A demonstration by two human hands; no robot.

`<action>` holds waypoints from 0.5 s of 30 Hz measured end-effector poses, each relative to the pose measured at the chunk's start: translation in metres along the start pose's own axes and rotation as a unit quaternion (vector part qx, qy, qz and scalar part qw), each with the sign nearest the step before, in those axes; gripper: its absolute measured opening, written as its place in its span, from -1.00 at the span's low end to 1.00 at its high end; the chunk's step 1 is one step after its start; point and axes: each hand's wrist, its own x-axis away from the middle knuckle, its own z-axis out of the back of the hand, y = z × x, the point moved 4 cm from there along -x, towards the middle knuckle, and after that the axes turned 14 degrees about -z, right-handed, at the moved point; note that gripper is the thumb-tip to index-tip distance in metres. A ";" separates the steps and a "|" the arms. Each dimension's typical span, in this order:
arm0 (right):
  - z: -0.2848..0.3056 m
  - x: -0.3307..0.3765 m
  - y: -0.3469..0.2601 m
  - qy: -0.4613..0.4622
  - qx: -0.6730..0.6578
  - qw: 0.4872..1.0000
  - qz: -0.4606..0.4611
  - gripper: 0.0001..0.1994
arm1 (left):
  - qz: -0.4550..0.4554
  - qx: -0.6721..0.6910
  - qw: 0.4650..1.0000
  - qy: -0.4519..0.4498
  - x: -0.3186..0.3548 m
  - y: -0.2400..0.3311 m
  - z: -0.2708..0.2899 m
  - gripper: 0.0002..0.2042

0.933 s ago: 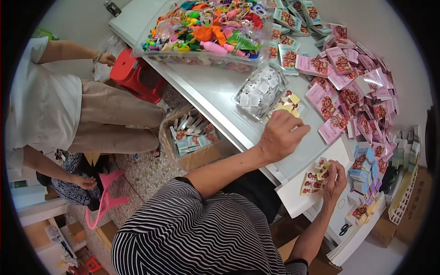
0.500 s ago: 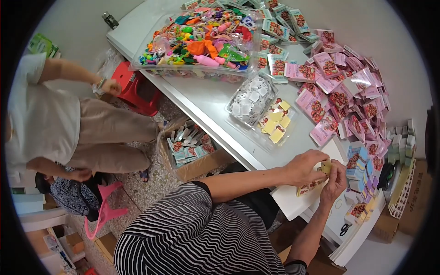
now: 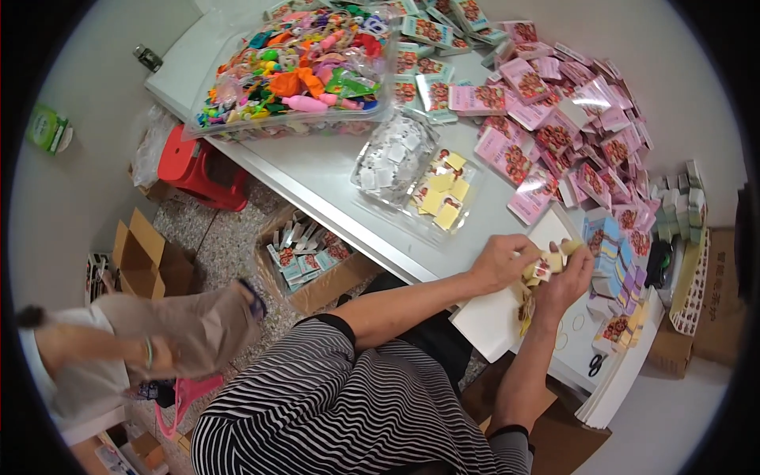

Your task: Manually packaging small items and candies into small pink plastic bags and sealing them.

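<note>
Both hands work close together over a white open tray or box lid [image 3: 487, 324] at the table's front edge. My right hand [image 3: 566, 283] is closed round several small yellow cards [image 3: 545, 267] with printed pictures, some poking out at angles between the fingers. My left hand [image 3: 503, 265] is closed beside them, thumb and fingertips against the nearest pieces; what they pinch is partly hidden. Below the hands, more yellow printed pieces [image 3: 525, 310] lie in the white tray. Farther back, a clear tray holds similar yellow cards [image 3: 445, 194].
A clear bag of small white pieces [image 3: 396, 158] and a bin of colourful toys [image 3: 301, 71] stand behind. Pink boxes [image 3: 546, 127] are heaped at right, near blue boxes [image 3: 606, 245] and scissors [image 3: 595, 364]. A carton [image 3: 317, 297] stands on the floor; another person [image 3: 158, 340] is at left.
The yellow cards, held as a compact stack before, now spread loosely between my hands. The other person has moved down the left side. My view has shifted slightly.
</note>
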 end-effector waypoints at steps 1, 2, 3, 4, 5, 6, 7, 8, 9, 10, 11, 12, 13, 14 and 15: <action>0.003 -0.010 -0.006 -0.013 -0.017 0.999 0.041 -0.80 | 0.012 0.006 1.000 0.026 0.003 -0.004 0.004 -0.80; 0.006 -0.017 -0.007 -0.012 -0.019 0.999 0.045 -0.80 | 0.024 0.012 0.998 0.052 0.006 -0.008 0.007 -0.80; 0.005 -0.021 -0.009 -0.011 -0.021 0.999 0.049 -0.80 | 0.007 0.019 0.998 0.060 0.006 -0.006 0.009 -0.81; 0.001 -0.023 -0.012 -0.013 -0.021 0.998 0.054 -0.79 | 0.010 0.028 0.998 0.051 0.007 -0.006 0.009 -0.81; 0.001 -0.024 -0.012 -0.020 0.021 0.997 0.066 -0.78 | 0.019 0.039 0.997 0.067 0.007 -0.006 0.011 -0.82; -0.006 -0.024 -0.011 -0.033 0.062 0.995 0.076 -0.77 | 0.025 0.045 0.995 0.089 0.006 -0.008 0.016 -0.82; -0.010 -0.023 -0.012 -0.052 0.046 0.994 0.086 -0.78 | 0.020 0.035 0.995 0.095 0.004 -0.009 0.018 -0.83; -0.013 -0.022 -0.016 -0.049 0.048 0.994 0.087 -0.78 | 0.021 0.038 0.995 0.094 0.005 -0.009 0.017 -0.83; -0.023 -0.019 -0.020 -0.063 0.105 0.987 0.109 -0.80 | 0.023 0.037 0.994 0.103 0.006 -0.010 0.020 -0.82; -0.033 -0.015 -0.025 -0.074 0.161 0.975 0.131 -0.81 | 0.024 0.037 0.993 0.110 0.007 -0.011 0.022 -0.81; -0.045 -0.011 -0.029 -0.076 0.160 0.976 0.129 -0.81 | 0.025 0.034 0.993 0.111 0.009 -0.011 0.024 -0.81; -0.062 -0.006 -0.034 -0.111 0.172 0.971 0.127 -0.82 | 0.038 0.031 0.993 0.111 0.011 -0.013 0.024 -0.81; -0.079 0.000 -0.035 -0.147 0.188 0.962 0.131 -0.83 | 0.046 0.034 0.992 0.112 0.014 -0.016 0.024 -0.80; -0.091 0.002 -0.030 -0.172 0.198 0.958 0.118 -0.82 | 0.043 0.040 0.992 0.113 0.015 -0.018 0.023 -0.80; -0.104 0.003 -0.027 -0.200 0.219 0.950 0.095 -0.80 | 0.022 0.043 0.989 0.139 0.015 -0.018 0.021 -0.81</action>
